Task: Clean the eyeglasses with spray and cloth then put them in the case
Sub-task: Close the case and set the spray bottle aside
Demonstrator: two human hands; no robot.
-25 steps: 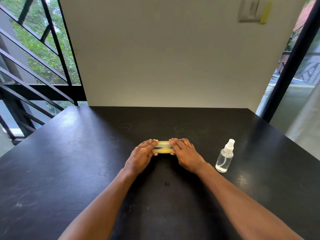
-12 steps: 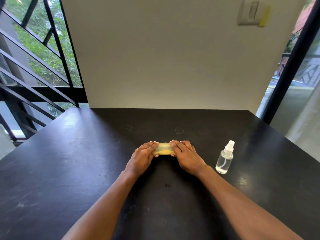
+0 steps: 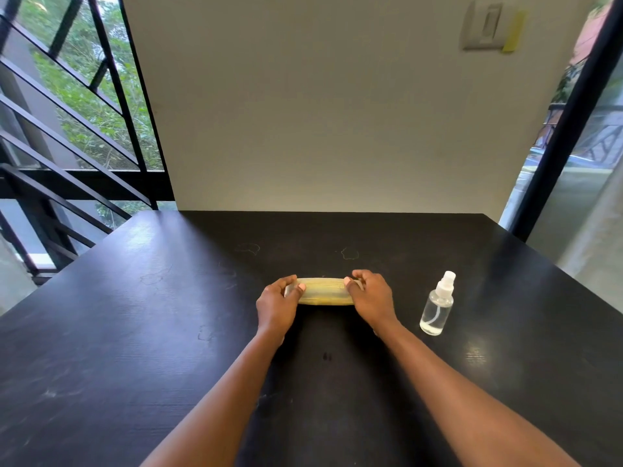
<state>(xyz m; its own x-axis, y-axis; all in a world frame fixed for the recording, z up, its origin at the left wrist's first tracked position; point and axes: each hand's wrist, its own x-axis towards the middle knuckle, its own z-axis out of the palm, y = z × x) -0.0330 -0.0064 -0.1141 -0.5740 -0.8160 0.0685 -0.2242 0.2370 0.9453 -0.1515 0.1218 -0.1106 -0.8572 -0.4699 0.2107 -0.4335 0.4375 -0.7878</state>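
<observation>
Head view, left to right: black table (image 3: 135, 332) under everything; left hand (image 3: 277, 306) curled around one end of yellowish eyeglass case (image 3: 324, 291), thumb on top; case lying flat mid-table (closed, contents hidden); right hand (image 3: 371, 298) gripping the other end, fingers curled over; clear spray bottle (image 3: 437, 306) upright near right forearm, apart.
</observation>
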